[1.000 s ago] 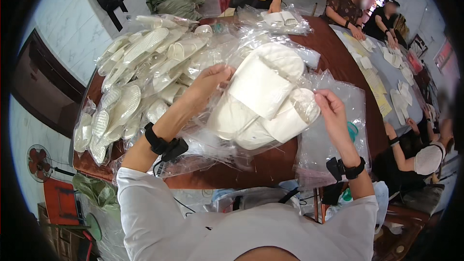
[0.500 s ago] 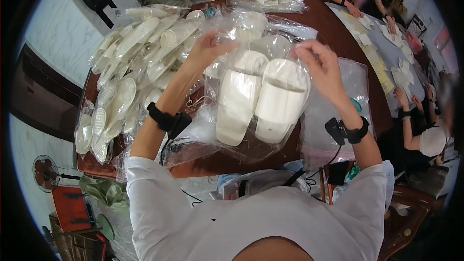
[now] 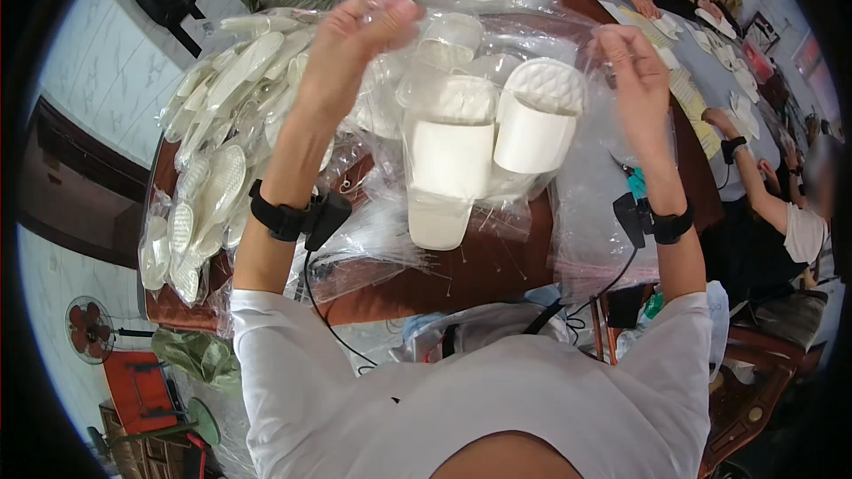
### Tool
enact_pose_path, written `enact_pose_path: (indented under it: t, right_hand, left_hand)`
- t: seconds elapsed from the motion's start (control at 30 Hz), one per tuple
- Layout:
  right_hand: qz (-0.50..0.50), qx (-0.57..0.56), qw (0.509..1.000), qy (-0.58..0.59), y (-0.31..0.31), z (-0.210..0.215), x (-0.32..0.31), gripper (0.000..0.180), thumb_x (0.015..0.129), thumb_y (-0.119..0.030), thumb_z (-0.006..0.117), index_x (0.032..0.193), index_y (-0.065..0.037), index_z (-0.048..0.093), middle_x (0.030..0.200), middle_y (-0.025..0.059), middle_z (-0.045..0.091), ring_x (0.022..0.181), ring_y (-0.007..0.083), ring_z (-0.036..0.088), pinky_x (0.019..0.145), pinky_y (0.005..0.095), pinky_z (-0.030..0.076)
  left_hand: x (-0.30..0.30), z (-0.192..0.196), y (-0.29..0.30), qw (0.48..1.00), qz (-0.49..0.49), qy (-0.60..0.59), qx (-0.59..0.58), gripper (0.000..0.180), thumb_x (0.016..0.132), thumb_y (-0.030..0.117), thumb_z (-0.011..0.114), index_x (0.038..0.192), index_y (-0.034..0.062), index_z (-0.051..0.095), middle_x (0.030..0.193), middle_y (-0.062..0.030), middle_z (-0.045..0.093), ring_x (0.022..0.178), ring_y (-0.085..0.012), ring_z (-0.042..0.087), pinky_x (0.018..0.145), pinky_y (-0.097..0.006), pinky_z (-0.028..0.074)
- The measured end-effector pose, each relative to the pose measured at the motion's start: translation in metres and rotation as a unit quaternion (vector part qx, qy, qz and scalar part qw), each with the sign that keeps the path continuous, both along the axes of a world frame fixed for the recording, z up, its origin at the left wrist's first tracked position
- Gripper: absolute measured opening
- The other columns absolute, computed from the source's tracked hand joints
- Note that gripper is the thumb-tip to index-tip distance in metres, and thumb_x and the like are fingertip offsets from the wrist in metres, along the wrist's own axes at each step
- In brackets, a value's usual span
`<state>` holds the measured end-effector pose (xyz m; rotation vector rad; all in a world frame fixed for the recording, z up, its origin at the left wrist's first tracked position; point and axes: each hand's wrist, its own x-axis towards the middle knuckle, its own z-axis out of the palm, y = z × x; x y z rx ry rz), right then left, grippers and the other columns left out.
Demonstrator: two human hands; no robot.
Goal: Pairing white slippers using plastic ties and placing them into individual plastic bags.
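A pair of white slide slippers (image 3: 451, 158) sits in a clear plastic bag (image 3: 532, 191) in front of me, the right slipper higher than the left. My left hand (image 3: 366, 35), slightly blurred, is closed in a pinch on the bag's upper left side. At the bag's upper right corner my right hand (image 3: 632, 62) has its fingers pressed together on the film. The bag's mouth is stretched between my hands. Behind it lies another bagged pair (image 3: 449, 38). Small teal-handled snips (image 3: 635, 181) lie close to my right wrist.
Bagged white slippers (image 3: 232, 75) are heaped on the left of the brown table (image 3: 497, 266). Flat clear bags (image 3: 595, 239) lie on the right. Thin plastic strips (image 3: 382, 239) spread near the front edge. Co-workers handle slippers at a grey table (image 3: 657, 80) on the right.
Both my hands have moved up and apart, drawing the bag's top wide. Inside it, the right slipper has shifted upward and right, and the snips have come into clearer view.
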<state>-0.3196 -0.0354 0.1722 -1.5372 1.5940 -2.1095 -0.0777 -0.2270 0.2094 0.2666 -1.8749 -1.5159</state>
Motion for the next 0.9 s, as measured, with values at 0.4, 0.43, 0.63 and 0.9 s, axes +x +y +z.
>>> enact_pose_path:
  t: [0.4,0.43,0.63,0.9]
  right_hand:
    - [0.012,0.076,0.987,-0.139,0.0,-0.036,-0.025,0.042,0.098,-0.029,0.055,0.13,-0.002,0.049,0.119,0.0123,0.059,0.115,0.019,0.057,0.1,0.0332,0.045]
    - [0.006,0.096,0.984,-0.151,0.0,-0.043,-0.025,0.039,0.097,-0.028,0.057,0.126,-0.003,0.051,0.116,0.0089,0.06,0.112,0.0163,0.057,0.096,0.0315,0.046]
    - [0.024,0.159,0.987,0.009,0.001,-0.066,-0.005,0.016,0.089,-0.015,0.067,0.1,-0.004,0.062,0.093,-0.0016,0.063,0.087,0.0073,0.058,0.076,0.0246,0.046]
    - [0.108,0.229,0.948,0.192,0.002,-0.066,0.055,0.01,0.086,-0.007,0.064,0.094,-0.002,0.061,0.088,0.0084,0.063,0.077,0.0183,0.065,0.071,0.0299,0.052]
  left_hand:
    - [-0.032,0.063,-0.008,0.991,0.045,0.115,-0.043,0.012,0.094,0.017,0.062,0.102,0.0083,0.062,0.086,0.0024,0.064,0.076,-0.0067,0.058,0.071,-0.024,0.048]
    - [-0.036,0.069,-0.008,0.987,0.038,0.153,-0.037,0.01,0.095,0.017,0.061,0.1,0.0085,0.063,0.087,0.0019,0.064,0.076,-0.0068,0.058,0.071,-0.023,0.048]
    - [-0.057,0.089,-0.042,0.95,0.03,0.31,0.017,0.008,0.096,0.014,0.058,0.1,0.0084,0.063,0.086,0.0019,0.063,0.076,-0.0068,0.058,0.07,-0.023,0.048]
    - [-0.032,0.146,-0.092,0.871,0.136,0.462,0.097,0.009,0.092,0.011,0.062,0.1,0.0065,0.062,0.088,-0.004,0.063,0.077,-0.0132,0.059,0.069,-0.027,0.049]
